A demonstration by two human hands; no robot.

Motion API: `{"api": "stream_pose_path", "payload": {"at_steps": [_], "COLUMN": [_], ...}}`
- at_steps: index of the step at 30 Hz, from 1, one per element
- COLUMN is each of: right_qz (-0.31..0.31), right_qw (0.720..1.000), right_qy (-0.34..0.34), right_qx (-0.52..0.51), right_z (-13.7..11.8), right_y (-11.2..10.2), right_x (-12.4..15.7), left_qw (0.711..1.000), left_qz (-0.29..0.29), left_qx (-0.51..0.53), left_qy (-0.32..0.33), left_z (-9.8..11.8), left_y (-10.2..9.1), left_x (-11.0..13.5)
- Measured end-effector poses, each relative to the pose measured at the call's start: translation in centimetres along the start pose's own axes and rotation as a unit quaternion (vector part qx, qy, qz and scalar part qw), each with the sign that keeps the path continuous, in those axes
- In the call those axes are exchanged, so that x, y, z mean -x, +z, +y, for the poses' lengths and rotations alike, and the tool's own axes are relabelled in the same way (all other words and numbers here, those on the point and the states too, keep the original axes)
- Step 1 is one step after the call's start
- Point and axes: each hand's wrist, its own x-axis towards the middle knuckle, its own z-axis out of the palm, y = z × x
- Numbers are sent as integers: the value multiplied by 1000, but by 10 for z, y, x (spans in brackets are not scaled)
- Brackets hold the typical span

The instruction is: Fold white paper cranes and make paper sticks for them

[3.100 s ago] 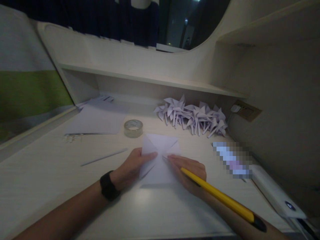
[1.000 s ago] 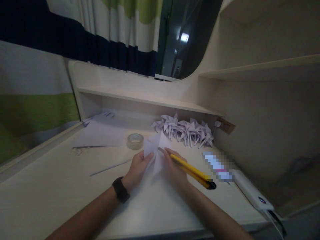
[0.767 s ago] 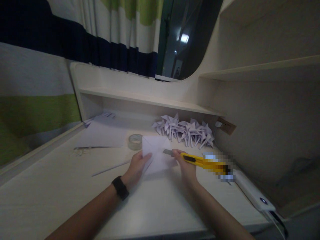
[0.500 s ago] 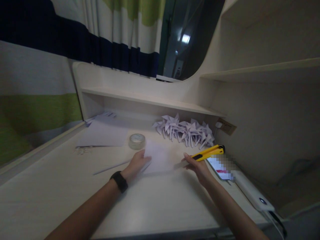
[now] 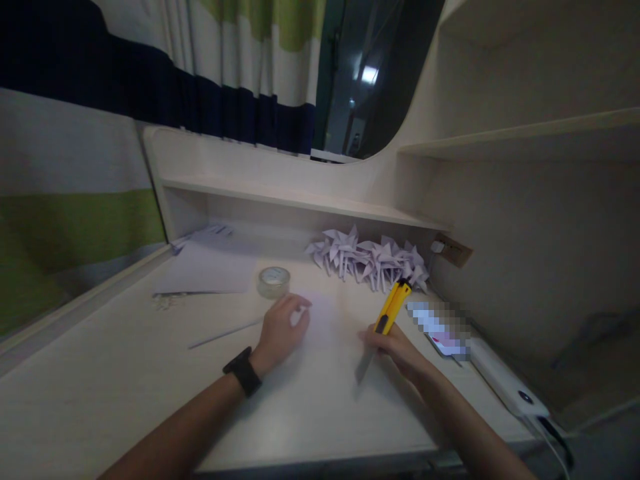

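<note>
Near the middle of the desk, my left hand [image 5: 284, 328] has its fingers curved, with thumb and forefinger apart and nothing visible between them. Just right of its fingertips, a white sheet of paper [image 5: 323, 320] lies flat, faint against the pale desktop. My right hand [image 5: 395, 348] grips a yellow box cutter [image 5: 393, 308] in a tilted hold. Its extended blade points down toward the desk, and the butt end leans up and away. Beyond the left hand sits a roll of clear tape [image 5: 274, 281]. A thin paper stick [image 5: 225, 333] lies to the left of that hand.
Several folded paper pinwheels [image 5: 370, 257] crowd the back right below a low shelf [image 5: 300, 200]. A stack of paper [image 5: 207, 267] lies back left. On the right are a lit phone [image 5: 435, 330] and a white power strip [image 5: 507, 380] with cables.
My left hand has let go of the sheet, which now lies flat. In my right hand the box cutter has swung from nearly level to steep, its blade turning downward.
</note>
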Motion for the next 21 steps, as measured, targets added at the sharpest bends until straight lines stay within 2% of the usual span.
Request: {"api": "stream_pose_path", "payload": {"at_steps": [1, 3, 4, 6, 10, 13, 15, 18, 21], "right_qz": [-17, -31, -34, -40, -38, -41, -47, -50, -18], "right_qw": [1000, 999, 998, 996, 992, 988, 983, 967, 964], "right_qy": [-6, -18, -22, -24, -14, -11, -10, -6, 6], "right_qx": [-6, -31, -46, -70, -117, -146, -178, -250, -265], "right_z": [-2, -5, -6, -7, -6, -6, -6, -8, -7], "right_y": [5, 17, 23, 33, 42, 39, 30, 4, -25], "right_x": [1, 4, 4, 4, 1, -1, -2, -1, 2], "left_qw": [996, 954, 931, 893, 854, 846, 847, 857, 878], "left_qz": [-77, -256, -303, -360, -400, -410, -414, -428, -429], "left_qx": [39, 151, 197, 257, 305, 301, 296, 262, 195], "left_qy": [-10, -41, -58, -81, -136, -159, -151, -119, -84], "left_z": [6, 14, 17, 19, 16, 14, 11, 5, -1], "left_y": [3, 11, 15, 20, 17, 10, 7, 7, 9], "left_x": [4, 11, 14, 19, 20, 17, 15, 12, 10]}}
